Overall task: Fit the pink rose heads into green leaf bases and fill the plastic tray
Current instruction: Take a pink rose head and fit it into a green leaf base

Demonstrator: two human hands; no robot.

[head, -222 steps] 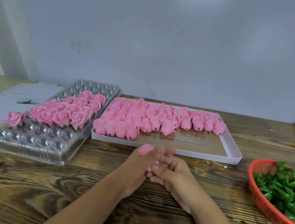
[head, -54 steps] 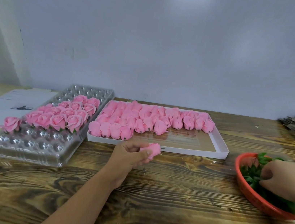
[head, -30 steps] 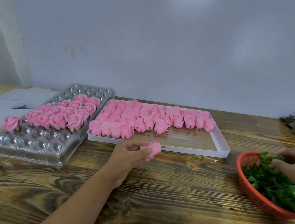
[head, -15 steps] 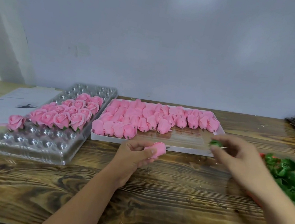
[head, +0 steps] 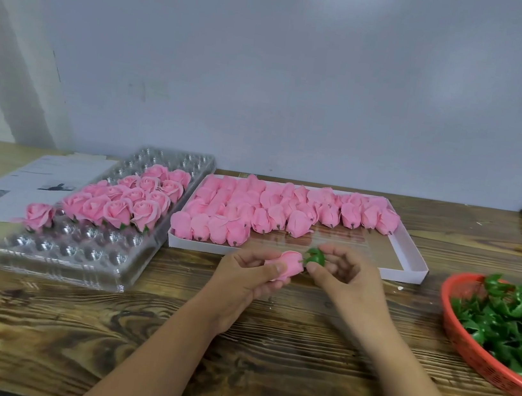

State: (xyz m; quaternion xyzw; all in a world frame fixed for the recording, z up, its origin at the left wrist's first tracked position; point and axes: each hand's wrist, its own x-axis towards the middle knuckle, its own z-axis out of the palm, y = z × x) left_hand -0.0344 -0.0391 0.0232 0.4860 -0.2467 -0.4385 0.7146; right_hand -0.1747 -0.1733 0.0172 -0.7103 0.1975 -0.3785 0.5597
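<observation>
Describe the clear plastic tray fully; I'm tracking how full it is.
The clear plastic tray is a long, glossy, see-through blister tray with rows of round cups. It lies flat on the wooden table, left of the white box, angled away from the viewer. Finished pink roses fill its middle cups; the near rows and far end stand empty. Neither hand touches it.
</observation>
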